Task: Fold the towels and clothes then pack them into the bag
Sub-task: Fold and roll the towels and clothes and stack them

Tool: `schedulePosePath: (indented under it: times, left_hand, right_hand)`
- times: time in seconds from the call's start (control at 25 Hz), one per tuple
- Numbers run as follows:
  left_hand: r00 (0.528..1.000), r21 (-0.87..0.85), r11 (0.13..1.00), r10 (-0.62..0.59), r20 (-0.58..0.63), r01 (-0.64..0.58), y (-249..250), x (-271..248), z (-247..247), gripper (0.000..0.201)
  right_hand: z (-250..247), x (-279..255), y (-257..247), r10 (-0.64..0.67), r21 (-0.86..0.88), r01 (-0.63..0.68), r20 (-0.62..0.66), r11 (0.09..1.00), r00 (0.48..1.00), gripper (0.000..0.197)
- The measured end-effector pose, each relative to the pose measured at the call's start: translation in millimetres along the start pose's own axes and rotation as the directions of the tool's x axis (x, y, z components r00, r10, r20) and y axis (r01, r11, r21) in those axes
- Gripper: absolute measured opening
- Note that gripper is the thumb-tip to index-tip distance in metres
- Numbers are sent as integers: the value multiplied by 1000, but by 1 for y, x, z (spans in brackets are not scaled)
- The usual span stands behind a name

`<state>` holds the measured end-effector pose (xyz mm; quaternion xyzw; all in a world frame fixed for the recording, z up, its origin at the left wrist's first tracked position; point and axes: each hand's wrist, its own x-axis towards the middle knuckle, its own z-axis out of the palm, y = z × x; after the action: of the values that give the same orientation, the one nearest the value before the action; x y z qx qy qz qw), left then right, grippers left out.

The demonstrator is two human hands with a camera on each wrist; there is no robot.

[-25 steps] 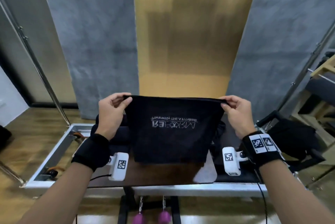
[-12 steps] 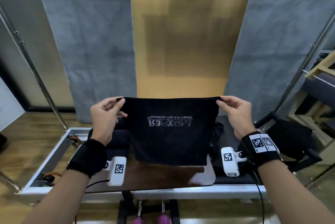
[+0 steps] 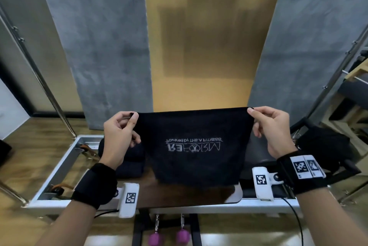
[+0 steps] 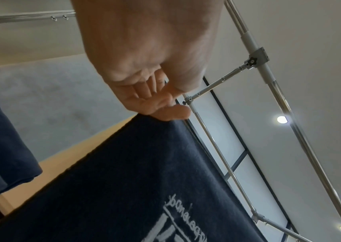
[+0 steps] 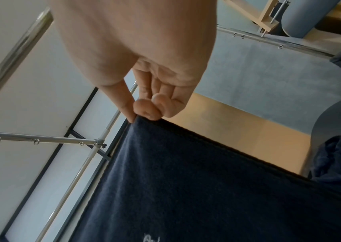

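A dark navy towel [image 3: 196, 164] with upside-down white lettering hangs stretched between my two hands above the bench. My left hand [image 3: 127, 124] pinches its top left corner between thumb and fingers; the pinch shows close up in the left wrist view [image 4: 165, 114] over the towel [image 4: 134, 188]. My right hand [image 3: 256, 116] pinches the top right corner, seen in the right wrist view [image 5: 142, 114] above the towel [image 5: 196, 188]. A stack of folded dark cloth [image 3: 129, 158] lies on the bench behind my left hand. A black bag [image 3: 322, 150] sits at the right.
The bench has a brown glossy top [image 3: 179, 194] and a white metal frame [image 3: 65, 164]. Metal poles [image 3: 39, 74] slant up at both sides. Crumpled dark cloth [image 5: 339, 160] lies right of the towel. Purple balls [image 3: 182, 235] hang under the front edge.
Both hands have lifted the towel a little and pulled its top edge tauter and wider. The towel's lower edge has risen off the bench top.
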<state>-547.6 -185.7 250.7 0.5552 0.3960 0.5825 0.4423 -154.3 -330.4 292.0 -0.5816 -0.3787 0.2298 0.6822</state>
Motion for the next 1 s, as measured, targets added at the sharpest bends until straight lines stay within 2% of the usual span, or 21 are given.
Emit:
schedulePosePath:
  times: [0.12,0.2,0.36,0.44,0.52,0.6,0.68,0.76,0.88,1.0]
  left_hand:
    - [995,-63,995,-77,61,80,-8,12,10,9]
    - [994,-150,985,-70,80,81,-10,22,19,9]
    - [998,-203,979,35,61,-22,-7,37,27,8]
    - [994,-185,978,104,32,-97,-7,34,24,8]
    - [991,-142,981,137,7,-134,-15,21,19,7]
    - [992,-94,988,126,-2,-126,-32,-2,12,9]
    - [998,-29,998,64,-4,-64,-58,-35,6,10]
    - [996,45,997,-67,-58,70,-88,-74,1,10]
    - [957,237,930,-253,-144,282,-125,-121,-7,17]
    - [940,313,890,-283,-192,332,-138,-132,-3,12]
  right_hand:
    - [12,9,7,85,0,-85,14,996,996,19]
    - [21,16,12,102,22,-103,41,994,994,16]
    - [28,30,13,41,113,-45,43,993,998,17]
    - [28,28,14,-1,159,-6,40,987,999,11]
    - [24,17,23,-12,186,4,42,983,999,5]
    - [17,-2,44,15,180,-21,37,983,999,7]
    - [8,-29,75,88,121,-91,32,988,996,8]
    - [1,-60,111,205,37,-205,21,978,979,8]
    - [-9,-99,159,391,-120,-393,-38,912,920,6]
    - [-15,-107,184,435,-202,-446,-95,872,895,9]
